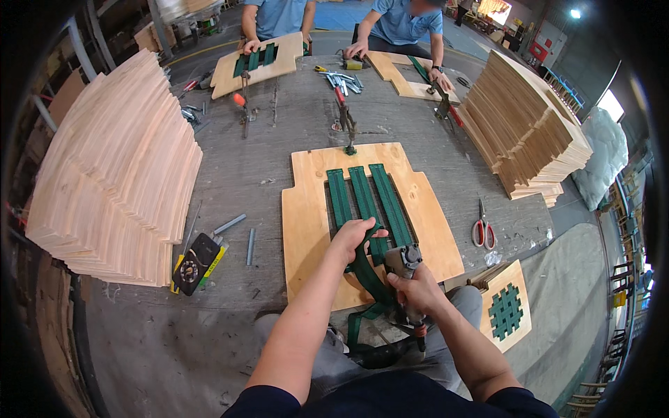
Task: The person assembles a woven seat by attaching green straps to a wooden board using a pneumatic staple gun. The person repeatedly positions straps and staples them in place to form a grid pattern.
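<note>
My left hand (pixel 354 240) is closed around a loose length of green webbing strap (pixel 369 275), which trails down toward my lap. In my right hand (pixel 417 289) is a grey pneumatic staple gun (pixel 403 260), its nose close to the strap near the lower edge of the opening. Whether the nose touches the strap I cannot tell. Both hands are over a pale plywood panel (pixel 306 209) with a cut-out opening. Three green straps (pixel 360 188) run lengthwise across that opening. A toggle clamp (pixel 348 132) meets the panel's far edge.
Tall plywood stacks stand left (pixel 118 174) and right (pixel 523 125). Red-handled scissors (pixel 483 231) lie right of the panel; a black device (pixel 198 263) and staple strips (pixel 251 246) lie left. A woven-strap panel (pixel 509 306) leans at lower right. Two people work across the table.
</note>
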### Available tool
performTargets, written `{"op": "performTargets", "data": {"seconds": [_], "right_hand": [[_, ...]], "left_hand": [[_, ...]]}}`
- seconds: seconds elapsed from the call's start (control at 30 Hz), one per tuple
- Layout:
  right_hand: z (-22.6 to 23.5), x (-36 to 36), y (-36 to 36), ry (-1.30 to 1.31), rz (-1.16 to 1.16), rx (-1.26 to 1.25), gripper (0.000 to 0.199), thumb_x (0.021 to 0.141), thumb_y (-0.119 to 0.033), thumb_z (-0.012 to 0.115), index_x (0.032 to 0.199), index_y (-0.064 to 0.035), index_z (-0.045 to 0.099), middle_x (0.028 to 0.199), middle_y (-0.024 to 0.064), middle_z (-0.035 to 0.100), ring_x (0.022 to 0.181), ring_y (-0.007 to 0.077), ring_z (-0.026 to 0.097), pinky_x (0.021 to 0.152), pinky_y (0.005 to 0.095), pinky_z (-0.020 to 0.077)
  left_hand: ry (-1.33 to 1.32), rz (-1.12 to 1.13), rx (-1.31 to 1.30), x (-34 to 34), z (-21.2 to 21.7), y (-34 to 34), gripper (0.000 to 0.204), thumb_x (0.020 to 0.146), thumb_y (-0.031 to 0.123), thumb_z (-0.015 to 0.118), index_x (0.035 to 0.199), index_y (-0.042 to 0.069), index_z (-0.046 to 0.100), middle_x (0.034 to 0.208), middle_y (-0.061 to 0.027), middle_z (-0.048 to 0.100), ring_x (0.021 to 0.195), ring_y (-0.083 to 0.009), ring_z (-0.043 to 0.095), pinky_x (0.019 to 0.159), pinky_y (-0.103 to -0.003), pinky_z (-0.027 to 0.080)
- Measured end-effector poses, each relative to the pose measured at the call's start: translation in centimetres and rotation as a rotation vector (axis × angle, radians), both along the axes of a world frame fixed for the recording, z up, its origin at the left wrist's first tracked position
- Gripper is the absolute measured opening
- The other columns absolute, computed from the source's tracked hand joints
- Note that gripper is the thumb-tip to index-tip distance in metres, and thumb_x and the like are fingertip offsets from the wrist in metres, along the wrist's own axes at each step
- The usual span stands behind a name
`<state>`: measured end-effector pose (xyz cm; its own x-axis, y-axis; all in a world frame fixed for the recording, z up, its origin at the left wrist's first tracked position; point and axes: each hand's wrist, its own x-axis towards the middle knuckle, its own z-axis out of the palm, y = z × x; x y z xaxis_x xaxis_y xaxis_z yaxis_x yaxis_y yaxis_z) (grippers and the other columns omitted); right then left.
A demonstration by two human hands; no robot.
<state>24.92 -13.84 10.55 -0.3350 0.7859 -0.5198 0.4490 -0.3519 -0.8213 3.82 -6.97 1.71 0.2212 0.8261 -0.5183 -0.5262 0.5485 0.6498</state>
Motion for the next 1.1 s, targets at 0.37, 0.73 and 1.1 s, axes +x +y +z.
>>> {"op": "performTargets", "data": {"seconds": [0.37, 0.73, 1.1], "right_hand": [[-0.3, -0.6, -0.3, -0.019, 0.076, -0.030, 0.036, 0.095, -0.020, 0.073, 0.122, -0.0025, 0.058, 0.080, 0.0047, 0.064, 0.058, 0.0144, 0.061, 0.052, 0.0311, 0.0490], [-3.0, 9.2, 4.4, 0.257, -0.467, -0.045, 0.031, 0.093, -0.030, 0.076, 0.104, -0.0023, 0.067, 0.086, 0.0063, 0.064, 0.070, 0.0190, 0.064, 0.055, 0.0368, 0.0522], [-3.0, 14.5, 14.5, -0.455, -0.158, 0.153, 0.076, 0.082, -0.065, 0.073, 0.085, 0.0104, 0.072, 0.070, 0.0190, 0.068, 0.072, 0.0288, 0.073, 0.059, 0.0401, 0.0545]], "left_hand": [[0.058, 0.032, -0.018, -0.3, -0.1, 0.1, 0.029, 0.105, 0.027, 0.053, 0.110, 0.000, 0.062, 0.099, -0.0127, 0.076, 0.056, -0.0132, 0.061, 0.044, -0.029, 0.048], [0.842, 0.043, 0.389, 2.3, 1.1, -3.4, 0.041, 0.102, 0.036, 0.056, 0.087, 0.000, 0.067, 0.076, -0.0111, 0.073, 0.067, -0.0230, 0.068, 0.061, -0.041, 0.052], [1.522, -0.007, 0.539, 8.4, 2.3, -12.0, 0.034, 0.100, 0.037, 0.057, 0.089, 0.005, 0.064, 0.077, -0.0228, 0.067, 0.077, -0.0458, 0.066, 0.068, -0.056, 0.050]]}}
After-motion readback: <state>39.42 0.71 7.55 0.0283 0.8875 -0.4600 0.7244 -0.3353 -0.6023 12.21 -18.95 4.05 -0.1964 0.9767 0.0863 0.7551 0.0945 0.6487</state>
